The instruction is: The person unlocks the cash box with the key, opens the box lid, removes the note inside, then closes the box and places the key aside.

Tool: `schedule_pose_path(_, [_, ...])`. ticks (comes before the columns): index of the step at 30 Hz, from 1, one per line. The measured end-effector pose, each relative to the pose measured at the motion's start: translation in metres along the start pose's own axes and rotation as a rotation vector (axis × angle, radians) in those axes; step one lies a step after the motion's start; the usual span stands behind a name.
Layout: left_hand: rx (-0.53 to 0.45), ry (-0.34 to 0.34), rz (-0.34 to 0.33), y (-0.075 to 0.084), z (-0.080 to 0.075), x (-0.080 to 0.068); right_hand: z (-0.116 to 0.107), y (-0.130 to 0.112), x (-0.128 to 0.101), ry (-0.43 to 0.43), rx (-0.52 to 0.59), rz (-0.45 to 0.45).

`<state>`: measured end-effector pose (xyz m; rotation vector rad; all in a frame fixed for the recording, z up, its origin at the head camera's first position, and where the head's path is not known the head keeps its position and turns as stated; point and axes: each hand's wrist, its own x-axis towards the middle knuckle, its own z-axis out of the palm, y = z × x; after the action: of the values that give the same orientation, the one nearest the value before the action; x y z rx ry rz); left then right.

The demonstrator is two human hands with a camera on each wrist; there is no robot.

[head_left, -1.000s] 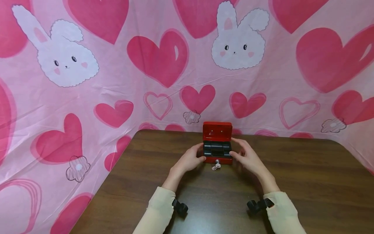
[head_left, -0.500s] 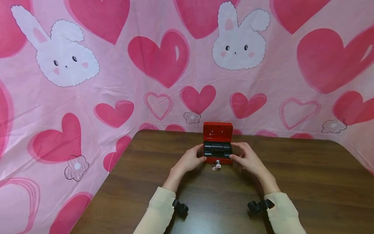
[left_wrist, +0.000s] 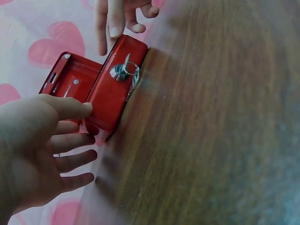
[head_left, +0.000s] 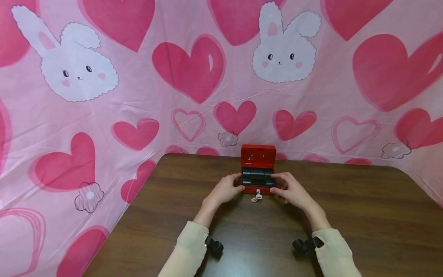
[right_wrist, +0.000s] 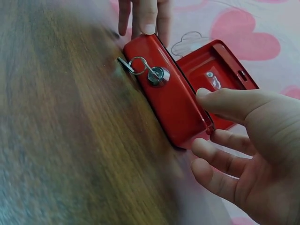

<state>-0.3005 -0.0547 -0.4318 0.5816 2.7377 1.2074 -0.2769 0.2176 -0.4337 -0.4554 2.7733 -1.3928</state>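
No brand, label or writing can be read on anything here. Nearest, at the bottom of the head view, two cream sleeves come in from the lower edge over the dark brown wood-grain table (head_left: 346, 200).

The left hand (head_left: 223, 191) sits left of centre with its fingers loosely spread, fairly wide. In the left wrist view its thumb tip (left_wrist: 82, 108) touches the upper front corner of the small red metal cash box (head_left: 257, 188), while the other fingers lie extended beside the box's end. Whether those fingers press the side wall is hard to tell from this angle.

The right hand (head_left: 290, 190) mirrors it right of centre. In the right wrist view its thumb (right_wrist: 220, 101) rests on the box's top front edge at the near corner, and the remaining fingers are gently bent just beside the end wall, not closed round anything.

The box stands at the middle of the frame, toward the table's far edge, between the two hands. A silver key on a ring (right_wrist: 145, 70) sits in the front lock. The red hinged lid (head_left: 258, 155) stands upright behind, above a black inner tray (head_left: 257, 177).

Farthest back hangs a pink cloth backdrop printed with hearts and white rabbits (head_left: 138, 77).
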Motion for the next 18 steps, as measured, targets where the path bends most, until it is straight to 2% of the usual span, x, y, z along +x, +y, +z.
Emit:
schedule_pose_path(6, [0.016,-0.001,0.014,-0.0022,0.0003,0.0004,0.0010,-0.0009,-0.0011,-0.004,-0.011,0.011])
schedule_pose_path(18, [0.049,0.014,0.042,0.0022,-0.0005,0.0002,0.0015,-0.0032,-0.0020,0.004,-0.023,-0.022])
